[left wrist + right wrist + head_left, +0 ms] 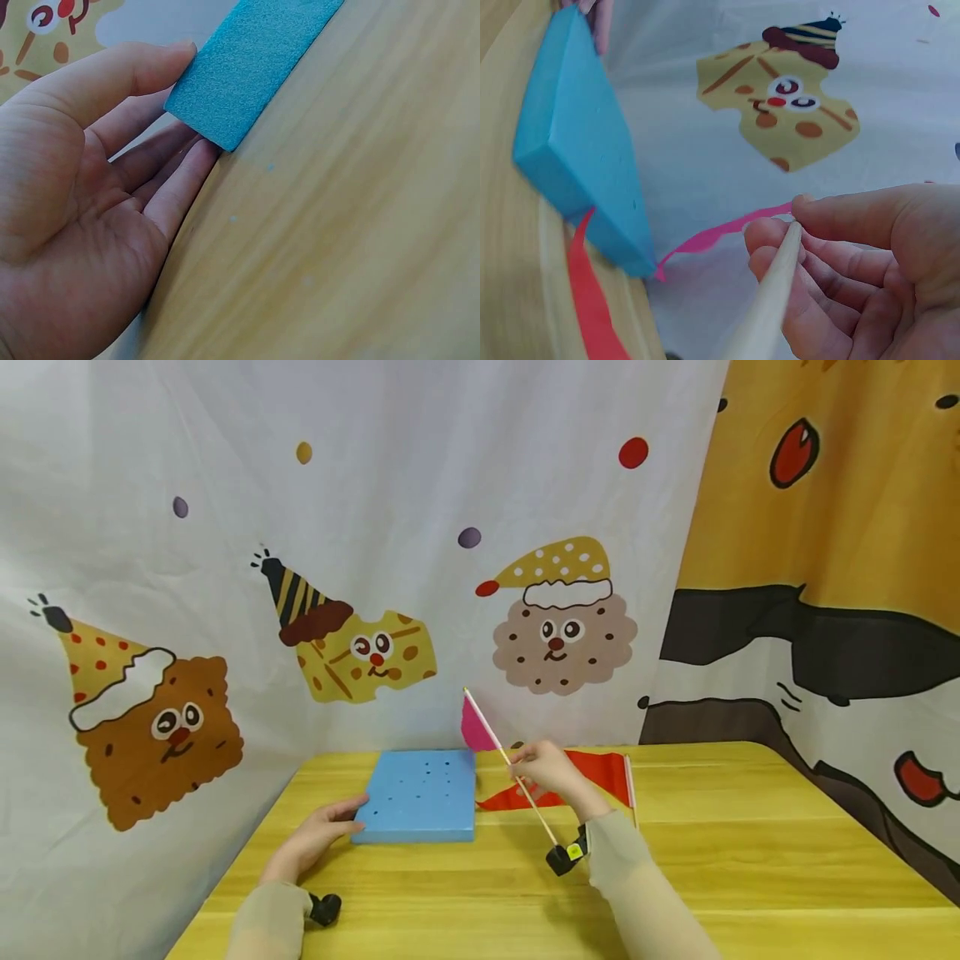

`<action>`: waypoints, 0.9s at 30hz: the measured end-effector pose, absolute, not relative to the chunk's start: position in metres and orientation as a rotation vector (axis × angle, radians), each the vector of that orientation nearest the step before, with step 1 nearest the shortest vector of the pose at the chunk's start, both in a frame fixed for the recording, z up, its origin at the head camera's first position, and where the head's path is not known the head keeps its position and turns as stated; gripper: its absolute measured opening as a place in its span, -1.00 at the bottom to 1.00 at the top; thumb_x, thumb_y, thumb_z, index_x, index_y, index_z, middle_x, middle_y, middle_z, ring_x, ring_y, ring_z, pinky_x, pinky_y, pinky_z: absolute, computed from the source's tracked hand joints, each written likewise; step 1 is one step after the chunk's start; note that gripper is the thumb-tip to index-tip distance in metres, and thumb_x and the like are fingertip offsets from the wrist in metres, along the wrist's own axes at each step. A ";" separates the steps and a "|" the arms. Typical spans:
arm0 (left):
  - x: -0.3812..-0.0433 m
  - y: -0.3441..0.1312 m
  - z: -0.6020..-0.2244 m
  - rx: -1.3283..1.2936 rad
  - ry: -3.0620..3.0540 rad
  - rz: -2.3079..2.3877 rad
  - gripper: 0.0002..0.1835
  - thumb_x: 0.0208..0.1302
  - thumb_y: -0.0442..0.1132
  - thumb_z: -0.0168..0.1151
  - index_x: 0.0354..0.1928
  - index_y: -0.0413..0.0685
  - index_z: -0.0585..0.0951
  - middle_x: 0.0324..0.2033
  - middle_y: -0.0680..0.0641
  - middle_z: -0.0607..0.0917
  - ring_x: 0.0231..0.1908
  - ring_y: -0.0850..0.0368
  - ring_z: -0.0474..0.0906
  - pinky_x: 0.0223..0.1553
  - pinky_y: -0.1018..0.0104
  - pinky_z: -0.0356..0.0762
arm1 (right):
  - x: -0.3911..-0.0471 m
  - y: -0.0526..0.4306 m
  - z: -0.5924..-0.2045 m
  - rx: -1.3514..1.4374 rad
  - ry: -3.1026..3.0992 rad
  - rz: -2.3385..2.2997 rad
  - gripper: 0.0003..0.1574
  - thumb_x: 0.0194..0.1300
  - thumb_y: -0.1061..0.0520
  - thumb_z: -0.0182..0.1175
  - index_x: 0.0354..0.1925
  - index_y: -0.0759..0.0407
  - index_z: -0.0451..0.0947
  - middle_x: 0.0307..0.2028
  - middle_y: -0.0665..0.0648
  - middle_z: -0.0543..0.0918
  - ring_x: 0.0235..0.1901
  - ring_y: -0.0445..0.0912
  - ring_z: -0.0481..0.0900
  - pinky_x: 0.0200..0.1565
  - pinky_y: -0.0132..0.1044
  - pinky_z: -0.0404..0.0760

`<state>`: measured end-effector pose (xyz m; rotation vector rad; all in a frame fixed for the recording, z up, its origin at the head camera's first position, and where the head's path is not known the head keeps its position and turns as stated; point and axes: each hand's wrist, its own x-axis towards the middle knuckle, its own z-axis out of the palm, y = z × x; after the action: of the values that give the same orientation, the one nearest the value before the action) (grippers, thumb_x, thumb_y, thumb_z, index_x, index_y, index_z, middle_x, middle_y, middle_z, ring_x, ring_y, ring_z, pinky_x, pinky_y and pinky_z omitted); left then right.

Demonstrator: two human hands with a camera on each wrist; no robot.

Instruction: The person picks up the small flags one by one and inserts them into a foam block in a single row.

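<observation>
A blue foam block (420,797) with several small holes in its top lies on the table. At its left edge my left hand (318,839) grips it, the thumb (169,66) at the upper edge and the fingers along the side. My right hand (549,768) pinches the pale stick (487,727) of a small pink flag between thumb and fingers. This stick slants, its upper tip toward the back left and its lower end near my right wrist. The pink cloth (475,727) hangs by the upper end, beyond the block's back right corner.
A red pennant flag (600,772) on a white stick (629,781) lies behind and below my right hand, its point toward the block. The wooden table (750,843) reaches back to a white curtain (390,460) printed with cartoon biscuits and cheese.
</observation>
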<state>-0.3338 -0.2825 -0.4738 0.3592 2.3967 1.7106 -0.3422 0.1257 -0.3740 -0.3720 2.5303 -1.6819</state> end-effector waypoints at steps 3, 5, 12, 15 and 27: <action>-0.331 -0.285 -0.475 0.333 2.379 1.730 -0.30 0.31 -0.19 0.28 0.44 -0.18 0.28 0.41 -0.30 0.21 0.40 -0.28 0.03 0.33 -0.22 0.06 | -0.346 0.108 -0.367 -0.403 2.496 -1.692 -0.76 0.29 0.24 0.23 -0.13 0.40 0.58 -0.44 0.19 0.67 -0.44 0.25 0.66 -0.43 -0.04 0.70; -0.329 -0.286 -0.476 0.332 2.384 1.732 -0.30 0.31 -0.18 0.28 0.43 -0.19 0.28 0.40 -0.30 0.22 0.40 -0.29 0.04 0.33 -0.22 0.06 | -0.349 0.097 -0.364 -0.415 2.485 -1.689 -0.75 0.29 0.24 0.22 -0.12 0.40 0.57 -0.43 0.20 0.68 -0.48 0.16 0.67 -0.39 -0.02 0.70; -0.327 -0.285 -0.478 0.321 2.437 1.725 -0.32 0.30 -0.18 0.29 0.42 -0.12 0.33 0.40 -0.29 0.23 0.40 -0.27 0.04 0.33 -0.23 0.03 | -0.364 0.068 -0.366 -0.527 2.456 -1.701 -0.71 0.32 0.22 0.20 -0.07 0.42 0.55 -0.39 0.22 0.68 -0.50 0.07 0.67 -0.39 -0.04 0.70; -0.328 -0.285 -0.479 0.306 2.434 1.733 -0.33 0.29 -0.19 0.30 0.41 -0.10 0.34 0.41 -0.29 0.22 0.41 -0.26 0.03 0.34 -0.21 0.03 | -0.369 0.060 -0.367 -0.545 2.405 -1.742 -0.72 0.36 0.21 0.17 -0.05 0.40 0.53 -0.36 0.24 0.67 -0.43 0.17 0.69 -0.39 -0.07 0.70; -0.335 -0.285 -0.479 0.367 2.375 1.759 -0.32 0.30 -0.19 0.29 0.42 -0.15 0.32 0.41 -0.26 0.23 0.40 -0.26 0.06 0.34 -0.19 0.05 | -0.394 0.041 -0.352 -0.600 2.262 -1.999 -0.73 0.39 0.21 0.16 -0.01 0.35 0.52 -0.30 0.25 0.67 -0.34 0.11 0.70 -0.31 -0.12 0.70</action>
<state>-0.3351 -0.2847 -0.4790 0.3668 2.3750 1.7591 -0.3941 0.0414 -0.3518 -0.6004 2.2618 -1.9986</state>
